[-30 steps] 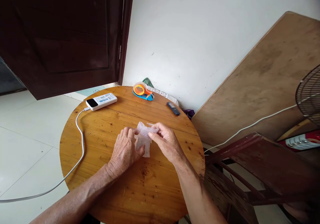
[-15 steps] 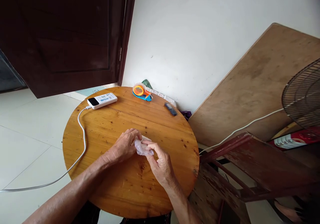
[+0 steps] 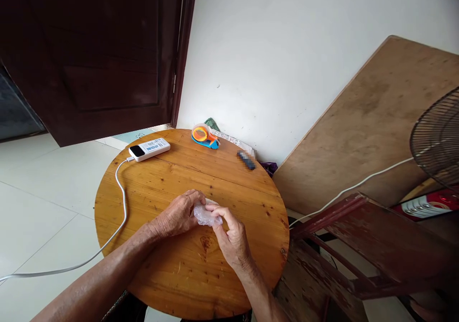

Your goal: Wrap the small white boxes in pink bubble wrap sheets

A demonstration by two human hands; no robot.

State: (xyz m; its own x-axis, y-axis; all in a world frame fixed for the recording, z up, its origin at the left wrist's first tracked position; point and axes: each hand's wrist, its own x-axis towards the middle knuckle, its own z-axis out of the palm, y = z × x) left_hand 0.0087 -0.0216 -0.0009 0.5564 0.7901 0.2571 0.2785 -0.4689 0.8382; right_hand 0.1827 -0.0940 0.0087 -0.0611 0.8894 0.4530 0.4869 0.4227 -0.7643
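Between my two hands is a small bundle of crumpled clear plastic wrap point(image 3: 207, 216), with something whitish showing at its far edge that I cannot make out. My left hand point(image 3: 182, 212) is curled round the bundle's left side, fingers bent over it. From the right, my right hand point(image 3: 231, 233) pinches the wrap between thumb and fingers. Both hands are just over the middle of the round wooden table point(image 3: 161, 283). What lies inside the wrap is hidden.
A white power bank point(image 3: 152, 149) with a white cable point(image 3: 124, 197) lies at the back left. An orange and blue tape dispenser point(image 3: 205, 136) and a blurred dark object point(image 3: 246, 160) sit near the wall. Right of the table are a wooden chair point(image 3: 387, 245) and a fan point(image 3: 437, 138).
The view has shifted slightly, so the whole scene sits a little lower and further right. Both hands keep hold of the plastic wrap, their fingers barely changed.
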